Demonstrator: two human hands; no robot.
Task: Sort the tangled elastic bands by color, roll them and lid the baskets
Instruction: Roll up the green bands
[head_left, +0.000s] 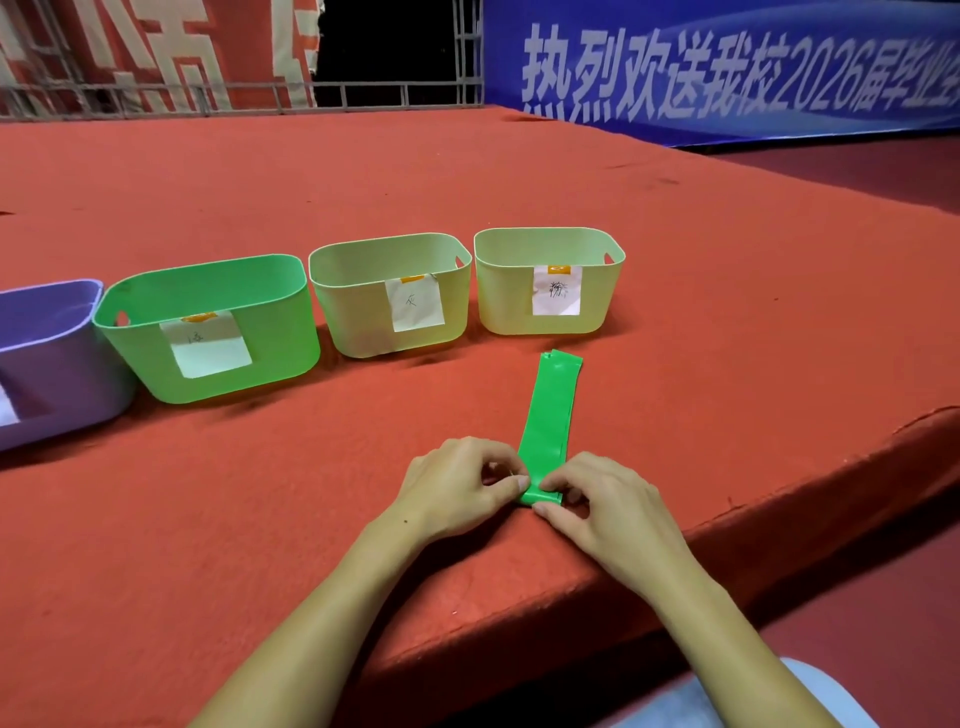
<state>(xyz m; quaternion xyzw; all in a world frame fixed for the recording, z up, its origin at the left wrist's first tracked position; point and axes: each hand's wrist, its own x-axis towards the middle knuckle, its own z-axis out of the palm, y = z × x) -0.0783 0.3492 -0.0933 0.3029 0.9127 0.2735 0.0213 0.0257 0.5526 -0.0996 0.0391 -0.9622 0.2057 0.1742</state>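
Both hands — left hand (457, 486), right hand (605, 501) — pinch the green band's (550, 410) near end, fingers curled.

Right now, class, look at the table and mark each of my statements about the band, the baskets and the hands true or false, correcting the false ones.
1. Both hands, left hand and right hand, pinch the near end of the green band. True.
2. The band is fully rolled. False: only the near end is folded; the rest lies flat.
3. The green basket has a lid on. False: it is open.
4. The band's far end points toward the right cream basket. True.
5. The purple basket is leftmost. True.
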